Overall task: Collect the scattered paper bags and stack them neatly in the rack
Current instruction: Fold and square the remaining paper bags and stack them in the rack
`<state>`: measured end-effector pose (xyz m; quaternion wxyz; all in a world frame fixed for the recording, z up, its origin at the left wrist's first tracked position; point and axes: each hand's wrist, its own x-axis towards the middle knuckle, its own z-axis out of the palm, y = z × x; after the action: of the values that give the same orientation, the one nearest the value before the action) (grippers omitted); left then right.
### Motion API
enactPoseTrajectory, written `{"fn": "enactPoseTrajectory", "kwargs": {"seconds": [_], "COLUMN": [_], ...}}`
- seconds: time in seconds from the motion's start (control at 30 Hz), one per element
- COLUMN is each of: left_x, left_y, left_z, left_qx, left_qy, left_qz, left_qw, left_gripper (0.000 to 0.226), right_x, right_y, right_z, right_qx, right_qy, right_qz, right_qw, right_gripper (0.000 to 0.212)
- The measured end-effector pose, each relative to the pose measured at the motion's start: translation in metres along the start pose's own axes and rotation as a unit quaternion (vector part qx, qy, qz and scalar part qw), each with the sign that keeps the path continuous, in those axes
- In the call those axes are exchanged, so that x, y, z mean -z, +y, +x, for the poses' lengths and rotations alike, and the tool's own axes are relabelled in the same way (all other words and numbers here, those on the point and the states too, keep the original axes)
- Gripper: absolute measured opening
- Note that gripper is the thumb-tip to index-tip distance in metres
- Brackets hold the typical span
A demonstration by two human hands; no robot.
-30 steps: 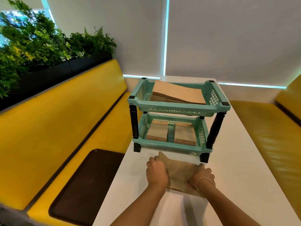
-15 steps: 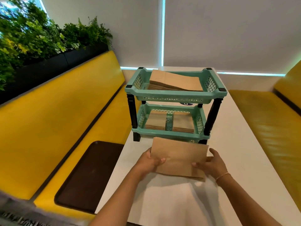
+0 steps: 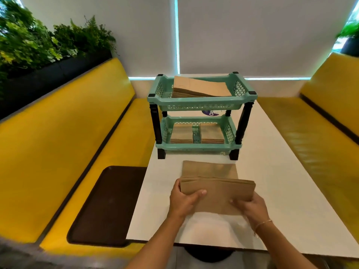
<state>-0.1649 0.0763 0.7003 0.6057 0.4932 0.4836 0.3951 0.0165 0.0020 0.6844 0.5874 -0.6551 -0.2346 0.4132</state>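
A small stack of brown paper bags point(image 3: 223, 193) is lifted above the white table point(image 3: 272, 181), near its front edge. My left hand point(image 3: 184, 200) grips its left end, thumb on top. My right hand point(image 3: 250, 207) grips its lower right corner. One more brown bag point(image 3: 209, 168) lies flat on the table just behind the held stack. Beyond it stands the teal two-tier rack point(image 3: 202, 102) with black legs. Its top tier holds a slanted pile of bags point(image 3: 200, 88). Its bottom tier holds two side-by-side piles point(image 3: 196, 133).
Yellow bench seats point(image 3: 68, 142) run along both sides of the table. A dark brown tray point(image 3: 104, 206) lies on the left seat. A planter with green foliage point(image 3: 38, 47) tops the left backrest. White blinds cover the wall behind the rack.
The held bags came back toward me and now form a thicker stack lifted off the table. A single bag now lies uncovered behind it.
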Motion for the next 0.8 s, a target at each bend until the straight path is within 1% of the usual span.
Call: {"fn": "enactPoseTrajectory", "kwargs": {"seconds": [0.1, 0.2, 0.27, 0.33, 0.43, 0.47, 0.53, 0.57, 0.63, 0.67, 0.7, 0.8], "left_x": [-0.003, -0.006, -0.005, 0.000, 0.010, 0.014, 0.021, 0.024, 0.030, 0.032, 0.032, 0.026], "left_y": [0.003, 0.014, 0.015, 0.011, 0.004, 0.004, 0.007, 0.010, 0.014, 0.017, 0.018, 0.016], "left_z": [-0.003, -0.001, 0.000, 0.000, 0.001, 0.002, 0.007, 0.010, 0.017, 0.020, 0.022, 0.023], "left_qx": [-0.015, -0.034, -0.039, -0.034, -0.031, -0.043, -0.065, -0.071, -0.077, -0.080, -0.085, -0.095], "left_qy": [0.028, -0.001, -0.011, 0.000, -0.014, -0.022, -0.041, -0.050, -0.066, -0.070, -0.072, -0.081], "left_qz": [-0.030, -0.052, -0.038, 0.005, 0.049, 0.071, 0.129, 0.154, 0.190, 0.207, 0.225, 0.256], "left_qw": [0.999, 0.998, 0.998, 0.999, 0.998, 0.996, 0.989, 0.984, 0.976, 0.973, 0.968, 0.958], "left_gripper": [0.041, 0.039, 0.038, 0.038, 0.035, 0.033, 0.030, 0.029, 0.029, 0.030, 0.031, 0.033], "right_x": [-0.001, 0.004, 0.007, 0.012, 0.020, 0.022, 0.022, 0.022, 0.020, 0.017, 0.014, -0.003], "right_y": [0.000, -0.011, -0.012, 0.000, 0.015, 0.014, 0.001, -0.008, -0.030, -0.041, -0.052, -0.083], "right_z": [0.002, 0.006, 0.006, 0.003, 0.001, 0.002, 0.004, 0.005, 0.007, 0.007, 0.008, 0.005], "right_qx": [0.013, 0.044, 0.052, 0.039, 0.018, 0.018, 0.041, 0.056, 0.056, 0.054, 0.060, 0.088], "right_qy": [0.019, 0.018, 0.018, 0.022, 0.033, 0.033, 0.027, 0.023, 0.015, 0.014, 0.010, -0.017], "right_qz": [-0.009, 0.001, -0.019, -0.086, -0.249, -0.270, -0.279, -0.241, -0.080, -0.004, 0.050, 0.140], "right_qw": [1.000, 0.999, 0.998, 0.995, 0.968, 0.962, 0.959, 0.969, 0.995, 0.998, 0.997, 0.986], "right_gripper": [0.041, 0.044, 0.042, 0.038, 0.026, 0.023, 0.019, 0.019, 0.027, 0.031, 0.035, 0.044]}}
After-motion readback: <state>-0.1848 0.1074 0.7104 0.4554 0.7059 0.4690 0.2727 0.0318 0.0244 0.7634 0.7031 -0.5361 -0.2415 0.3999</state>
